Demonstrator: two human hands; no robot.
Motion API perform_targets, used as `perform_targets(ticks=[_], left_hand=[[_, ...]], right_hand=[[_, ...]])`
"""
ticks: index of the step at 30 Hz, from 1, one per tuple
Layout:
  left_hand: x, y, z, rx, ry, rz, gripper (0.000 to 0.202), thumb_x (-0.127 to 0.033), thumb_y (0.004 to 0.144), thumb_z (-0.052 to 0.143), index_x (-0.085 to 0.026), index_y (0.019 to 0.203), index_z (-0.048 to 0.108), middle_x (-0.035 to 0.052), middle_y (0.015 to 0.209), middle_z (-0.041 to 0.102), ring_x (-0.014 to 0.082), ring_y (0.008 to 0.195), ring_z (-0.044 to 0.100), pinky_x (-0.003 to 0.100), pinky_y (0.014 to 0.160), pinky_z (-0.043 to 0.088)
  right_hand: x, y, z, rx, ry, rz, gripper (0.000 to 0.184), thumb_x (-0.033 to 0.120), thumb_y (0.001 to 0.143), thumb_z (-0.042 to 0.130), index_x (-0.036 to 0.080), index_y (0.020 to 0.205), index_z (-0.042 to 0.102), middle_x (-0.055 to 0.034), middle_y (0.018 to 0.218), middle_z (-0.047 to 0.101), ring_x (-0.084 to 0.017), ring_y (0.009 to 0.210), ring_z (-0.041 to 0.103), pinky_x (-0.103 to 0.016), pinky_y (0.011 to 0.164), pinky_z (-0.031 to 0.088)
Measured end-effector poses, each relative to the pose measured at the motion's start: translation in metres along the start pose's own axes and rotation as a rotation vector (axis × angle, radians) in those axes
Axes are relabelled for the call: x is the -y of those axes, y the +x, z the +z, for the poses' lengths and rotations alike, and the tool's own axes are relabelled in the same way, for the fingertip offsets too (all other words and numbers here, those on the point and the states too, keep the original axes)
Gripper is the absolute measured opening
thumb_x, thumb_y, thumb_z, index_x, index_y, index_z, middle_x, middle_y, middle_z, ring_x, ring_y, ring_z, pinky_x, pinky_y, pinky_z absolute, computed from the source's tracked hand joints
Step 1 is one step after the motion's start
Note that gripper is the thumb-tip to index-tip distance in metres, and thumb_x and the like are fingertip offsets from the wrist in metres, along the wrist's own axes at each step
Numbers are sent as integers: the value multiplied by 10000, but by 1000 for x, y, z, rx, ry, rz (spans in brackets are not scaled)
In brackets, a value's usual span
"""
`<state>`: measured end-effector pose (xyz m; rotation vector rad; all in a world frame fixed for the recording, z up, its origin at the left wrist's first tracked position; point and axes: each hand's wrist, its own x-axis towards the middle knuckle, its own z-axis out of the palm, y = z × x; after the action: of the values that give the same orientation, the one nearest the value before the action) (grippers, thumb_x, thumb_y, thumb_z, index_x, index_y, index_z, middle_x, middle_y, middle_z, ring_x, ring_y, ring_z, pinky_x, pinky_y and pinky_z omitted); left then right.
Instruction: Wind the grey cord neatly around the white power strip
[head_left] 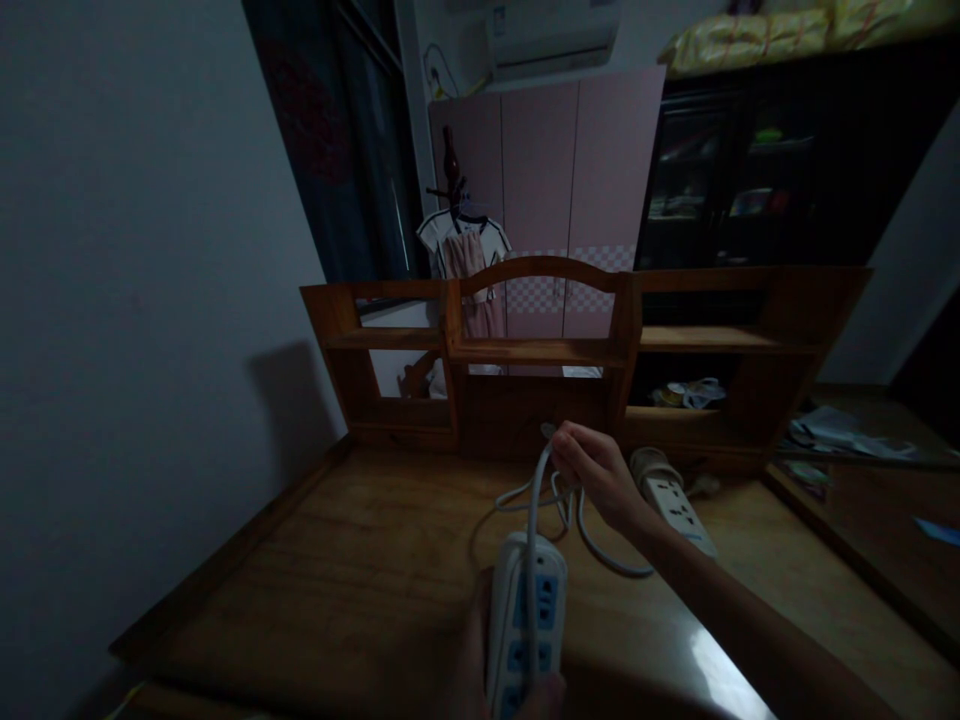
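My left hand, low in the view and partly cut off, is wrapped round a white power strip with blue sockets. A grey-white cord runs along the face of that strip, and the left thumb presses near it. Above the strip, my right hand pinches the upper part of this cord between closed fingertips. Loose loops of the cord lie on the wooden desk below the right hand. Where the plug end is, I cannot make out clearly.
A second white power strip with its cord wound at one end lies right of my right forearm. Behind stands a wooden shelf unit holding a plastic bag in its right compartment. A white wall borders the desk's left side.
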<state>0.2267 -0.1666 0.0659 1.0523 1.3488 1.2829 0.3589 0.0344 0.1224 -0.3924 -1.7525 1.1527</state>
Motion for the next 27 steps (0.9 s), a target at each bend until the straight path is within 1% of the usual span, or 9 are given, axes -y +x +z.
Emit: perform_targets(ticks=[3, 5, 9, 12, 14, 16, 20, 24, 27], left_hand=[[-8, -1, -1, 23, -10, 122, 1008, -442, 739, 729, -237, 1525, 131, 155, 1235, 596, 308, 1051, 633, 394, 871, 529], [-12, -2, -1, 51, -14, 156, 1005, -477, 755, 710, -260, 1527, 104, 146, 1235, 591, 309, 1045, 631, 395, 871, 526], [-13, -4, 2, 136, -64, 155, 1006, -545, 774, 674, -261, 1526, 69, 141, 1146, 623, 287, 928, 659, 398, 830, 531], [-10, -4, 5, 187, -153, 146, 1069, -565, 770, 674, -258, 1521, -22, 125, 1036, 648, 258, 820, 669, 382, 764, 542], [-8, -4, 7, 190, -214, 123, 1098, -564, 775, 672, -274, 1508, -92, 109, 984, 656, 251, 796, 670, 363, 713, 548], [-7, -3, 7, 139, -244, 98, 1115, -564, 771, 677, -278, 1500, -116, 110, 1003, 660, 252, 818, 672, 352, 705, 551], [-6, -1, 6, 5, -250, 37, 1097, -574, 766, 676, -219, 1503, -56, 148, 1089, 661, 231, 772, 680, 329, 701, 549], [-3, 2, 5, -26, -260, -17, 1083, -567, 728, 716, -149, 1495, 75, 173, 1061, 685, 258, 791, 695, 345, 748, 548], [1, 3, 4, -18, -259, -31, 1082, -568, 723, 719, -153, 1504, 96, 173, 1055, 691, 269, 818, 700, 354, 778, 542]], right_hand=[[0, 2, 0, -4, -16, -3, 362, 428, 941, 535, 167, 692, 531, 39, 615, 411, -78, 534, 322, -209, 479, 249], [0, 2, 0, 3, -21, -4, 369, 438, 940, 533, 166, 690, 533, 40, 606, 408, -77, 524, 311, -210, 471, 240], [1, 4, 1, 49, -21, 4, 377, 454, 937, 531, 165, 695, 547, 34, 614, 427, -79, 526, 334, -210, 475, 261], [3, 6, 3, 68, -17, 3, 372, 450, 935, 536, 164, 698, 558, 26, 635, 450, -80, 543, 370, -207, 487, 281], [5, 8, 3, 53, -7, -3, 367, 445, 932, 544, 163, 697, 559, 28, 631, 447, -78, 540, 359, -205, 481, 268], [7, 9, 3, 28, 2, -13, 366, 442, 928, 553, 161, 694, 558, 32, 622, 440, -74, 529, 332, -207, 471, 244], [8, 12, 2, 4, 12, -21, 356, 443, 920, 564, 161, 701, 558, 38, 614, 423, -72, 519, 298, -211, 461, 214], [7, 14, 2, -3, -15, -3, 373, 474, 906, 566, 163, 700, 563, 35, 611, 417, -77, 521, 294, -213, 457, 205], [6, 14, 2, -2, -49, 12, 396, 507, 894, 565, 163, 699, 567, 33, 605, 415, -83, 523, 295, -216, 456, 207]])
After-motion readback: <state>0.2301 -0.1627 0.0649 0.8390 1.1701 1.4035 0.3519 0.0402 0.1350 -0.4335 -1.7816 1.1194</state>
